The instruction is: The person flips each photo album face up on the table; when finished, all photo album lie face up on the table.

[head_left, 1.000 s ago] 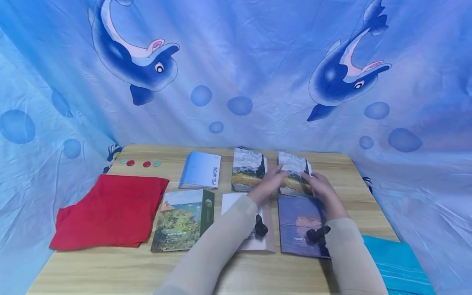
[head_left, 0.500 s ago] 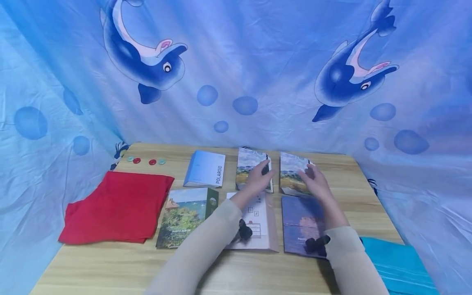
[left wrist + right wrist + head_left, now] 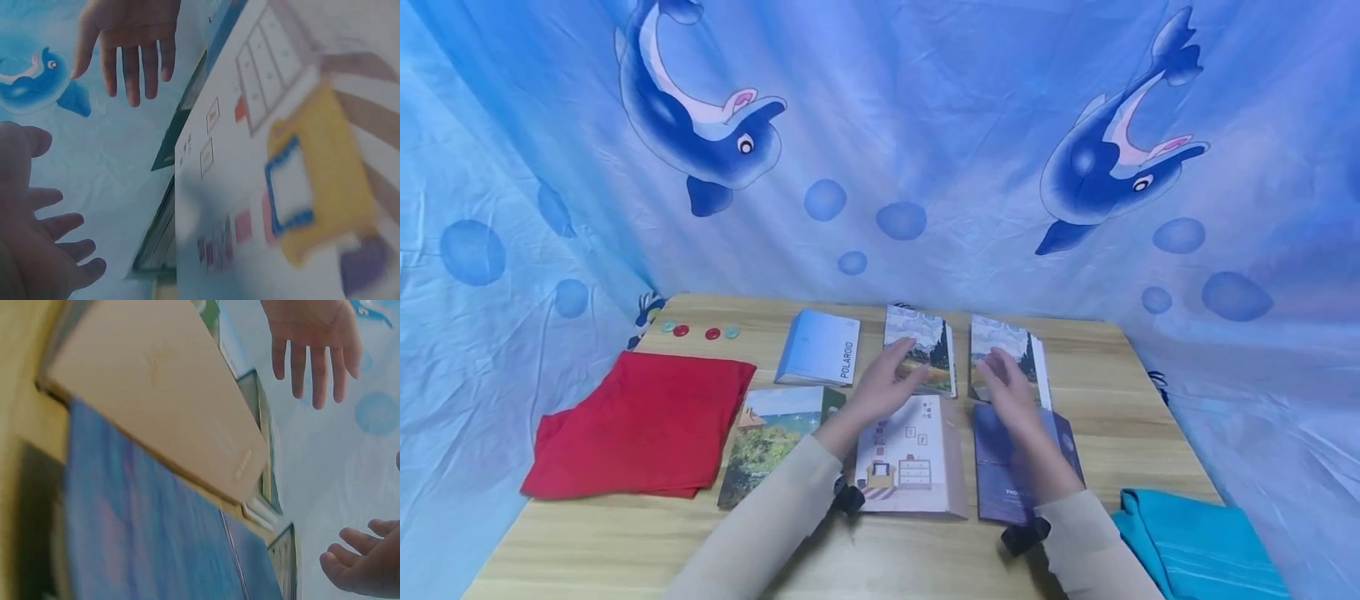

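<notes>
So both hands are off everything right now. The left hand and right hand hang apart, palms roughly facing each other, fingers loosely stretched and nothing in them. In the wrist views the fingers show up against the curtain, clear of the covers.

The two landscape albums are the ones closest to the fingertips. The middle landscape album sits in the far row, with the left hand over its near left part. The right landscape album lies just to the right of it with a strip of table between, and the right hand is over its near left part. Both covers look like the same picture, fields with dark trees.

Near side of those: the white album with a furniture drawing lies below the left hand and between the two forearms. The purple album is under the right wrist, just beside the right landscape album; can't tell if they touch. The garden album is left of the white one, partly hidden by the left arm, and the blue album is far left of the hands.

Well off to the left there's a red cloth with four little discs beyond it, and a teal cloth at the near right.
</notes>
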Available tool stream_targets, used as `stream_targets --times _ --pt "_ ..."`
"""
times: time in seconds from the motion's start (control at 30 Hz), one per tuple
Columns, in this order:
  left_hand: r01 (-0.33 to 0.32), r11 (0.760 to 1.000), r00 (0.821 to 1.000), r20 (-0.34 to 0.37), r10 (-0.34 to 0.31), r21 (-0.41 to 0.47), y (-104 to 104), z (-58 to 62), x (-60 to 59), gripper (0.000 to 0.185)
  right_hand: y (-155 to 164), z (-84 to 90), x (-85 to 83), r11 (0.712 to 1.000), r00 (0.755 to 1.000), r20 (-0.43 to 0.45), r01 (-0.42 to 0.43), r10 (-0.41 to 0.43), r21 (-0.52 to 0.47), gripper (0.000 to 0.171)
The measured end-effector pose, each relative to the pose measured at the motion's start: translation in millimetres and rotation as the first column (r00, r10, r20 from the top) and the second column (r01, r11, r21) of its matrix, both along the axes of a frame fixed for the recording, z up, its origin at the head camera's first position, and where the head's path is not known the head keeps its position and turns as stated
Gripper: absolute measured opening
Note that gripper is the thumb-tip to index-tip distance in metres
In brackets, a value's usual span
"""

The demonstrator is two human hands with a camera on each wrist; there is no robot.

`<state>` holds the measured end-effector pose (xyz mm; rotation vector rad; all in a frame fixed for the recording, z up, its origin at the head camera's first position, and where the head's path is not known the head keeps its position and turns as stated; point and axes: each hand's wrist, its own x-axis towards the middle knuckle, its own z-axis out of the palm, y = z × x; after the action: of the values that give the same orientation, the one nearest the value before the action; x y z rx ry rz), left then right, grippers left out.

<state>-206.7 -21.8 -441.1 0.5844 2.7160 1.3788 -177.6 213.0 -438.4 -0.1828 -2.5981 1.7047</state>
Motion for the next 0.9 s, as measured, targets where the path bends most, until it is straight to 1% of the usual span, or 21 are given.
stream_targets --times 0.17,0.23,0.33,0.5,0.63,0.8,0.9 --pt "-0.042 0.999 0.998 -0.045 0.041 -0.025 -22.7 -0.5 15.2 0.066 -15.7 -4.7 10.7 0.998 0.997 -0.052 -0.056 0.054 -0.028 0.07" --pt "-0.056 0.998 0.996 -0.075 0.054 -0.022 -32.4 -2.4 21.2 0.066 -22.8 -7.1 15.0 0.997 0.995 -0.072 -0.075 0.073 -0.035 0.07" --pt "-0.077 0.997 0.993 -0.092 0.075 -0.014 -48.3 -7.6 31.8 0.064 -35.5 -11.6 20.8 0.994 0.991 -0.091 -0.1 0.095 -0.046 0.07" --pt "-0.108 0.994 0.989 -0.098 0.11 0.025 -73.7 -14.8 49.0 0.061 -56.9 -20.5 32.3 0.988 0.99 -0.098 -0.111 0.101 -0.109 0.069" --pt "-0.155 0.987 0.982 -0.104 0.158 0.033 -93.0 -18.2 61.0 0.062 -74.8 -25.9 41.1 0.977 0.989 -0.098 -0.123 0.108 -0.171 0.066" --pt "-0.205 0.979 0.974 -0.092 0.206 0.021 -120.4 -25.7 74.7 0.063 -97.6 -31.1 52.5 0.96 0.985 -0.098 -0.162 0.143 -0.229 0.063" --pt "-0.247 0.969 0.966 -0.081 0.245 -0.013 -136.2 -31.4 82.9 0.064 -110.5 -33.3 59.1 0.947 0.979 -0.097 -0.199 0.18 -0.252 0.064"
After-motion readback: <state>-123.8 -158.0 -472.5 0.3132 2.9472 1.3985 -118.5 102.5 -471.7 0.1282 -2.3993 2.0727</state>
